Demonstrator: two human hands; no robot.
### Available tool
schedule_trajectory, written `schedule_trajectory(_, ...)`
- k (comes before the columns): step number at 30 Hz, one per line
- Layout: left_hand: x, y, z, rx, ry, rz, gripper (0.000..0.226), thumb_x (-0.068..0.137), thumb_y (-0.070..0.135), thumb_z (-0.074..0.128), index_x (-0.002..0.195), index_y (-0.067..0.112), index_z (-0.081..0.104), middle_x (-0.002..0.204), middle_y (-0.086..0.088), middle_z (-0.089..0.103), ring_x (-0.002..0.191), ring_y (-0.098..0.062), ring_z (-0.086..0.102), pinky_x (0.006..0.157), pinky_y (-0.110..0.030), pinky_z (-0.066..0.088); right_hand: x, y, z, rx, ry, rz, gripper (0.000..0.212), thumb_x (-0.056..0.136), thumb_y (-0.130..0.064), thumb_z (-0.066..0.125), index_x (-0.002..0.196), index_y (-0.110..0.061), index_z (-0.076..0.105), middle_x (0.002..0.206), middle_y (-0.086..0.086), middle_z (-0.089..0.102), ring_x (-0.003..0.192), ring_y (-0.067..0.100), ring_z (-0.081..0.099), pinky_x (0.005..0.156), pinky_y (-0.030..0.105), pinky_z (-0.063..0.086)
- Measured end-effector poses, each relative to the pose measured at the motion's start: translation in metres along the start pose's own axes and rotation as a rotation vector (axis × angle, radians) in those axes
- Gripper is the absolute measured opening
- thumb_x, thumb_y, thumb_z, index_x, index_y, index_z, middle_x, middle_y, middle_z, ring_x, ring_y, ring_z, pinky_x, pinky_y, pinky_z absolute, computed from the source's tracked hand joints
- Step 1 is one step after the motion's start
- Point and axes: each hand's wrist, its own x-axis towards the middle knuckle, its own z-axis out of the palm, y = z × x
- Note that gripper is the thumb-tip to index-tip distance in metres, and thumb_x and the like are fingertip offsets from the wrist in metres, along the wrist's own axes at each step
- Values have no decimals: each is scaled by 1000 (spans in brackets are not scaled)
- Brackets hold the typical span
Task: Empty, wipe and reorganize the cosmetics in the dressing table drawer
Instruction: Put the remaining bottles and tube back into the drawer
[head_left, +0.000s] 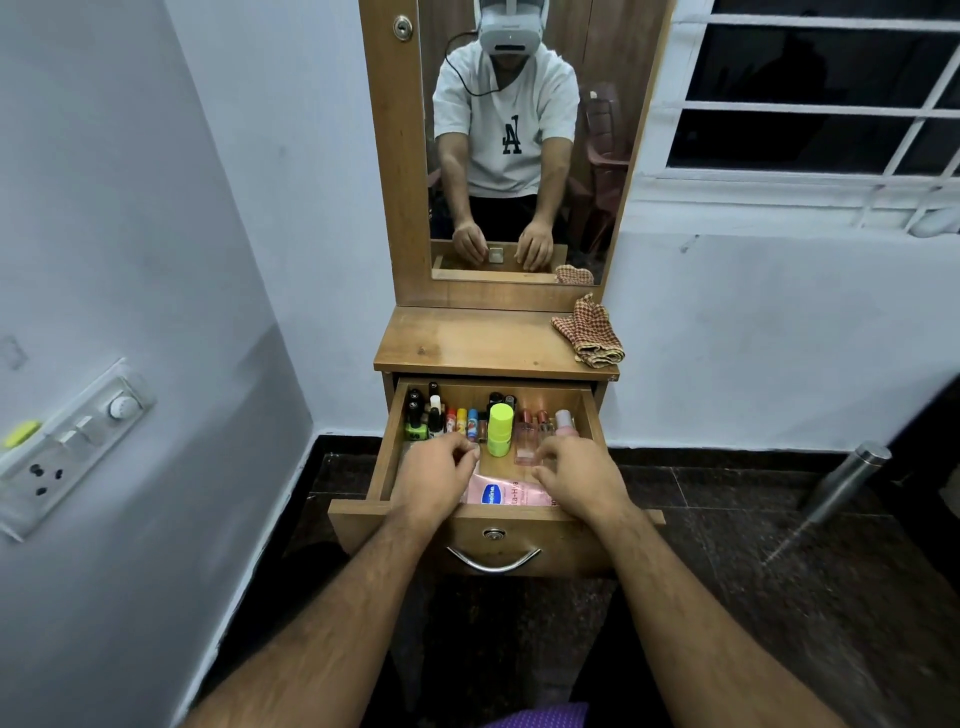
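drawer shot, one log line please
drawer open, cosmetics inside | left hand, right hand in drawer | cloth on top

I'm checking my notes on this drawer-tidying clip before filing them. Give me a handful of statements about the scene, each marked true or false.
1. The drawer is pulled open. True.
2. The checked cloth lies inside the drawer. False: it sits on the tabletop, at the right rear corner.
3. Both the left hand and the right hand reach into the drawer. True.
4. The lime-green bottle lies flat. False: it stands upright among the other cosmetics.
5. A pink Vaseline pack lies near the drawer's front. True.
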Motion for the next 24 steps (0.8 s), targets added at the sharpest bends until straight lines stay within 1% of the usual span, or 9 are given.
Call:
schedule_trajectory(2,-13,0,-1,-30,85,48,24,96,34,60,112,22,72,108,7,73,94,-7,63,83,-24,51,-8,-4,5,38,85,-6,17,87,-39,69,99,-28,71,123,-1,64,82,5,60,85,28,53)
schedule_trajectory(4,-26,-1,1,-8,139,75,29,96,36,59,118,22,70,115,7,71,105,-10,63,90,-27,51,-16,-8,11,41,173,6,20,86,-42,70,102,-29,72,125,-4,64,87,2,61,89,27,53)
schedule_trajectory(6,-38,-3,4,58,164,131,35,96,40,56,123,21,68,121,6,69,113,-10,60,99,-30,48,-29,-13,12,33,249,9,24,87,-41,69,107,-29,72,131,-5,62,96,3,58,94,26,49)
schedule_trajectory(9,-55,-8,4,168,116,192,43,99,45,48,133,22,61,136,4,60,129,-11,49,115,-35,32,-50,-16,9,43,330,-7,29,92,-35,65,118,-25,67,129,-7,61,108,9,53,101,30,44)
schedule_trajectory(12,-70,-13,-1,258,44,201,49,102,49,40,144,26,48,151,4,45,144,-12,32,122,-39,17,-73,-18,8,37,366,-14,31,94,-33,61,124,-25,65,129,-9,61,121,10,48,108,33,40)
schedule_trajectory(15,-79,-12,-6,335,3,208,53,102,49,36,150,25,37,158,1,34,148,-15,22,124,-39,9,-95,-20,14,32,347,-21,37,96,-32,59,132,-25,60,141,-7,54,136,12,39,117,38,31)
schedule_trajectory(18,-87,-10,-11,398,-52,207,60,102,50,36,154,22,27,162,-3,23,151,-20,11,124,-38,3,-112,-20,22,3,288,12,47,99,-41,52,143,-27,48,157,-4,36,150,17,20,121,39,15)
schedule_trajectory(21,-98,-13,-14,459,-118,183,70,100,54,37,157,18,16,164,-8,10,152,-24,1,124,-41,0,-126,-18,30,-57,199,26,58,100,-51,41,153,-28,31,165,1,15,153,22,0,121,40,0)
schedule_trajectory(24,-107,-18,-14,496,-150,172,78,99,55,41,157,17,6,165,-11,0,152,-24,-8,124,-43,0,-132,-16,33,-118,123,37,66,100,-57,34,157,-30,15,167,3,-1,152,24,-12,120,43,-5)
